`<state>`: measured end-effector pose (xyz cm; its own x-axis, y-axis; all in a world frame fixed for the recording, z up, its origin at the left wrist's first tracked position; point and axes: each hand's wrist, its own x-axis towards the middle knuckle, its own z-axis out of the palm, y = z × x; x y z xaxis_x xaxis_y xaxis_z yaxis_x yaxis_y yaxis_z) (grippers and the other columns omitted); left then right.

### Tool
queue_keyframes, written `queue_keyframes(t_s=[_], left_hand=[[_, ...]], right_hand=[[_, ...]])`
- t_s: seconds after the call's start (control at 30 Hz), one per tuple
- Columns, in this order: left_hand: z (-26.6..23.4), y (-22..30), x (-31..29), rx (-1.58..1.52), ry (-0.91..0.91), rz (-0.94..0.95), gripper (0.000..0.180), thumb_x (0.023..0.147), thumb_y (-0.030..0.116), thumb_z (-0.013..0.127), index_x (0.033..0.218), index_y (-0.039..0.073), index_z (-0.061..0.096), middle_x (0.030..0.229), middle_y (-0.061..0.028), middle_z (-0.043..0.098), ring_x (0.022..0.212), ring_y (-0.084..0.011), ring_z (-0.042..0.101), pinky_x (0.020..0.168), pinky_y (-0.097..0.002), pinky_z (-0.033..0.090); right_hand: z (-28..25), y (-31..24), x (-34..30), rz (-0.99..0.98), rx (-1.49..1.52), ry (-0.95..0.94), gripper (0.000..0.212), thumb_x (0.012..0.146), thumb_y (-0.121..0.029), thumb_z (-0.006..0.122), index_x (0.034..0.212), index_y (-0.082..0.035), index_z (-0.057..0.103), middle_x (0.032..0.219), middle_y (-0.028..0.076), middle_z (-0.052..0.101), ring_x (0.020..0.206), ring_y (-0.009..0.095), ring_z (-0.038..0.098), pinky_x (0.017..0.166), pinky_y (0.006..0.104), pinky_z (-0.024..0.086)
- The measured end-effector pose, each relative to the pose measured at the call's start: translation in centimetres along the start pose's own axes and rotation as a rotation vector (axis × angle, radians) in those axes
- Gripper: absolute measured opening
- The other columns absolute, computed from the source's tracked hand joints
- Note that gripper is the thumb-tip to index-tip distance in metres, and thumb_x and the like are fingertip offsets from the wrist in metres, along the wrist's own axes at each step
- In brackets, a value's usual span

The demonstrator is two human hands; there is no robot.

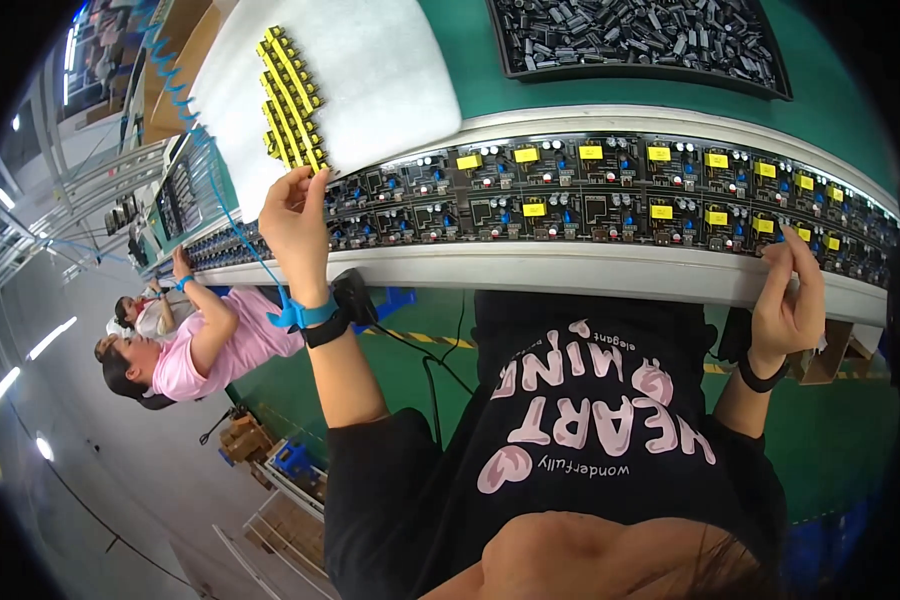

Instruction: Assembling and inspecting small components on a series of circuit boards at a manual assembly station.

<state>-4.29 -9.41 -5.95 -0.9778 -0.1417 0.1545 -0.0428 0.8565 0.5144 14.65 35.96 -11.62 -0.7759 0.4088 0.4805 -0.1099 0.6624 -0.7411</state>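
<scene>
My left hand is at the near end of several rows of yellow box-shaped components on a white foam sheet. Its thumb and fingers pinch the end of a row; how many pieces they grip cannot be seen. My right hand reaches over the right part of a two-row line of dark circuit boards. Its fingers are drawn together just at a board's near edge, and anything between them is too small to make out. Many boards to the right carry a yellow component; boards left of centre show none.
A black tray full of small dark parts lies on the green bench. A pale rail borders the boards. A blue coiled cord runs to my left wristband. A person in pink works farther left along the line.
</scene>
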Motion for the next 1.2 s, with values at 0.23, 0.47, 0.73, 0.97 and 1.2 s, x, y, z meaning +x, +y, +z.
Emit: queue_keyframes(t_s=[0.23, 0.47, 0.73, 0.97, 1.2], left_hand=[[-0.4, -1.9, 0.2, -0.182, -0.043, -0.033, 0.023, 0.091, 0.009, 0.075, 0.109, -0.005, 0.07, 0.09, -0.005, 0.072, 0.079, -0.0086, 0.066, 0.071, -0.0191, 0.051], [0.1, -1.6, 0.1, -0.316, -0.045, -0.107, 0.023, 0.094, 0.006, 0.07, 0.112, -0.008, 0.066, 0.096, -0.0114, 0.071, 0.089, -0.0161, 0.07, 0.082, -0.0251, 0.057], [0.6, -1.7, 0.6, -0.459, -0.054, -0.087, 0.023, 0.095, 0.007, 0.069, 0.112, -0.008, 0.064, 0.094, -0.0102, 0.072, 0.087, -0.0156, 0.071, 0.079, -0.0247, 0.057], [0.2, -1.9, 2.0, -0.371, -0.087, -0.02, 0.023, 0.095, 0.007, 0.069, 0.112, -0.009, 0.064, 0.096, -0.01, 0.07, 0.089, -0.0165, 0.071, 0.081, -0.0256, 0.058], [-1.0, -1.8, 1.8, -0.271, -0.184, -0.007, 0.023, 0.095, 0.006, 0.069, 0.113, -0.008, 0.064, 0.098, -0.0098, 0.07, 0.09, -0.0168, 0.071, 0.081, -0.0244, 0.056]], right_hand=[[0.2, -0.4, 0.5, -0.05, -0.003, -0.006, 0.025, 0.089, 0.017, 0.06, 0.111, 0.009, 0.068, 0.084, 0.014, 0.071, 0.069, 0.016, 0.068, 0.061, 0.0236, 0.052], [0.2, -0.5, 0.6, -0.065, -0.021, -0.007, 0.025, 0.088, 0.017, 0.061, 0.11, 0.009, 0.068, 0.084, 0.014, 0.072, 0.069, 0.016, 0.068, 0.06, 0.0239, 0.052], [0.2, 0.0, 0.3, -0.06, -0.004, -0.012, 0.023, 0.092, 0.014, 0.059, 0.113, 0.009, 0.068, 0.086, 0.013, 0.071, 0.072, 0.015, 0.067, 0.064, 0.0244, 0.053], [0.3, 0.3, -0.1, -0.075, 0.004, -0.026, 0.023, 0.094, 0.012, 0.059, 0.114, 0.009, 0.067, 0.087, 0.013, 0.07, 0.075, 0.015, 0.066, 0.068, 0.0248, 0.053], [-0.2, 0.0, -0.8, -0.065, -0.003, -0.031, 0.022, 0.094, 0.011, 0.059, 0.114, 0.009, 0.067, 0.087, 0.013, 0.07, 0.075, 0.015, 0.066, 0.068, 0.0251, 0.053]])
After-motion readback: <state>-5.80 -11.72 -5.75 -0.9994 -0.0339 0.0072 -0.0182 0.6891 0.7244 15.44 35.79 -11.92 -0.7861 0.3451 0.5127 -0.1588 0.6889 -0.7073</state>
